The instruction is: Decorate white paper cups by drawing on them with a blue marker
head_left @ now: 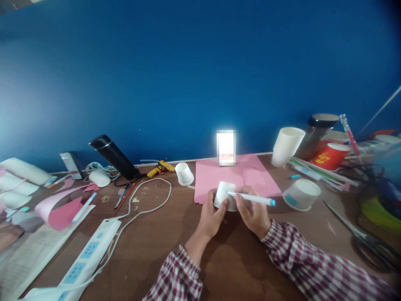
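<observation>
My left hand (pixel 213 216) is wrapped round a small white paper cup (pixel 224 191), tilted above the brown tabletop. Between the fingers of my right hand (pixel 253 212) is a white marker with a light-blue end (pixel 258 199), its tip at the cup's side. A small blue spot shows where the tip meets the cup. Behind both hands lie sheets of pink paper (pixel 206 173). A cup with a blue patch (pixel 301 195) stands upside down to the right of my right hand. The far side of the held cup is hidden.
Scissors (pixel 360 234) lie at the right, near a red cup (pixel 330 156) and a tall white cup (pixel 287 146). A power strip (pixel 84 261) with a looping white cable crosses the left side. Behind it are a yellow glue gun (pixel 160 168) and black bottle (pixel 114 156). Another person's hand (pixel 9 235) is far left.
</observation>
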Motion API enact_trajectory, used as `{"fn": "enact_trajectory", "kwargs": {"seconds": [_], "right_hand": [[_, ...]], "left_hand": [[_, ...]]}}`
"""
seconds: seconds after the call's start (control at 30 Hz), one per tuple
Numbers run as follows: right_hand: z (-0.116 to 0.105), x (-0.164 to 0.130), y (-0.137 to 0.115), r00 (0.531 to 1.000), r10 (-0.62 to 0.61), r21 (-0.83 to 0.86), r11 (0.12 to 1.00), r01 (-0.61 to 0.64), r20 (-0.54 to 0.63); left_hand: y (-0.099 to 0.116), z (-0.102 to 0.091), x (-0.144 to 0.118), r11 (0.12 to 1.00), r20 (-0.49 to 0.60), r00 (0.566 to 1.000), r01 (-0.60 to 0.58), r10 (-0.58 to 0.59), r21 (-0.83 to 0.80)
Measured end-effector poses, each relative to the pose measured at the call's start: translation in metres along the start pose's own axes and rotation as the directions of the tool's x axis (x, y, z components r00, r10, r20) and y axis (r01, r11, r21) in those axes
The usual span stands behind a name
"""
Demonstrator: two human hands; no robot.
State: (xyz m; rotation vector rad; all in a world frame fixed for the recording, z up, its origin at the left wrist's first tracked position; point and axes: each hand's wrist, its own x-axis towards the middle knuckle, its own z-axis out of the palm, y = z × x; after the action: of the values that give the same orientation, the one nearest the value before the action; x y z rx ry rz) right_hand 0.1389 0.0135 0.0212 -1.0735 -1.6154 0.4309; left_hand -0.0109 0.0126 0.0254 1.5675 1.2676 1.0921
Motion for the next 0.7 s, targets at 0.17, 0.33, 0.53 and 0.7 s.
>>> {"fn": "enact_trajectory", "kwargs": {"seconds": [0.17, 0.33, 0.53, 0.7], "right_hand": [[-0.0003, 0.0008, -0.0017, 1.000, 0.007, -0.011, 1.000, -0.007, 0.018], [-0.0007, 0.0012, -0.0026, 1.000, -0.017, -0.031, 0.999, 0.017, 0.004], [-0.0005, 0.0012, -0.0037, 1.000, -0.006, -0.026, 1.000, 0.006, -0.010], [-0.0004, 0.0010, -0.0029, 1.000, 0.006, -0.019, 1.000, -0.006, -0.001]], "left_hand": [[0.0016, 0.0008, -0.0005, 1.000, -0.004, 1.000, 0.006, -0.006, 0.001], [0.0022, 0.0013, -0.0013, 1.000, -0.006, 1.000, 0.005, -0.005, 0.003], [0.0017, 0.0013, -0.0012, 1.000, -0.014, 1.000, -0.006, 0.006, 0.006], [0.0034, 0.0015, -0.0015, 1.000, -0.007, 1.000, -0.005, 0.005, 0.008]]}}
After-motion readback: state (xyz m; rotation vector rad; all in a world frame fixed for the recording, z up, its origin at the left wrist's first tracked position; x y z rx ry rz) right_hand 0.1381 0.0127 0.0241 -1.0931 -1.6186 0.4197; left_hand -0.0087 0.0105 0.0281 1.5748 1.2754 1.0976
